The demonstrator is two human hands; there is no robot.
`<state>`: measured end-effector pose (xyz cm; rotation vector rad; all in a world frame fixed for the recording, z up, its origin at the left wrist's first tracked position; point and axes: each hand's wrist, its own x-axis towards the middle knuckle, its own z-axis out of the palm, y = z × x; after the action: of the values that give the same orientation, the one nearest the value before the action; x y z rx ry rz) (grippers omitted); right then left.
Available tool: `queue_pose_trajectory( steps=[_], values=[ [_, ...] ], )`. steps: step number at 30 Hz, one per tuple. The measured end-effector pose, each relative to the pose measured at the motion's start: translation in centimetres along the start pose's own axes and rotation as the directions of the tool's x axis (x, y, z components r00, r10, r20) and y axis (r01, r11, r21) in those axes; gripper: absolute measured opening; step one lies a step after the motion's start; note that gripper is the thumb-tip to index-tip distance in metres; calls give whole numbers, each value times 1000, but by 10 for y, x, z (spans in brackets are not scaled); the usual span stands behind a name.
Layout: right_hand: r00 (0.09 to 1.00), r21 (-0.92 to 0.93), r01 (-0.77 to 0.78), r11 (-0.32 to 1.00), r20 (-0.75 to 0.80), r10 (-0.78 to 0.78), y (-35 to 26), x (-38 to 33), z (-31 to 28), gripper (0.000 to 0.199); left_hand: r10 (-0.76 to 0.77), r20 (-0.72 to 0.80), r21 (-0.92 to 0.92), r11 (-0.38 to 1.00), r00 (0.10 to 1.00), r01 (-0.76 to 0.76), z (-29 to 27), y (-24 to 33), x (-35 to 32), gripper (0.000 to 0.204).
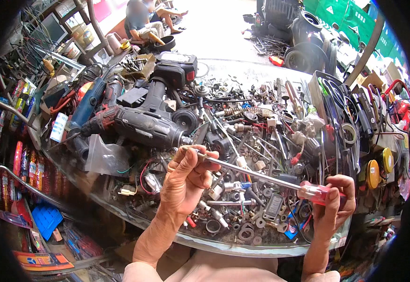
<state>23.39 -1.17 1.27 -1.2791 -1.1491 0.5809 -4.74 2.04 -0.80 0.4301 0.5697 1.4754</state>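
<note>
My right hand is wrapped round the red and clear handle of a long screwdriver. Its bare metal shaft runs leftward and slightly up across the bench. At the far end of the shaft, my left hand pinches a small metal piece between thumb and fingers; its exact kind is too small to make out. The tool's tip meets this piece or lies right beside it. Both hands hover over a heap of loose hardware. Just beyond my left hand lies a black impact wrench, its square drive pointing toward my fingers.
A glass-topped bench carries nuts, washers, bolts and wires. A blue angle grinder and a clear plastic bag lie left. Black cables fill a metal tray at right. Beyond the bench, a person sits near a black basin.
</note>
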Motion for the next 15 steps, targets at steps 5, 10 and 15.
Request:
queue_pose_trajectory(
  steps=[5, 10, 15],
  values=[
    [989, 146, -132, 980, 89, 119, -13, 2, 5, 45, -35, -33, 1, 999, 999, 35, -1, -5, 3, 23],
    [991, 102, -93, 990, 107, 83, -17, 6, 7, 43, -42, -70, -27, 999, 997, 41, -2, -5, 2, 25],
    [988, 58, -151, 987, 43, 148, -15, 8, -2, 35, -43, -40, -2, 999, 998, 43, -1, -10, 0, 25]
  ],
)
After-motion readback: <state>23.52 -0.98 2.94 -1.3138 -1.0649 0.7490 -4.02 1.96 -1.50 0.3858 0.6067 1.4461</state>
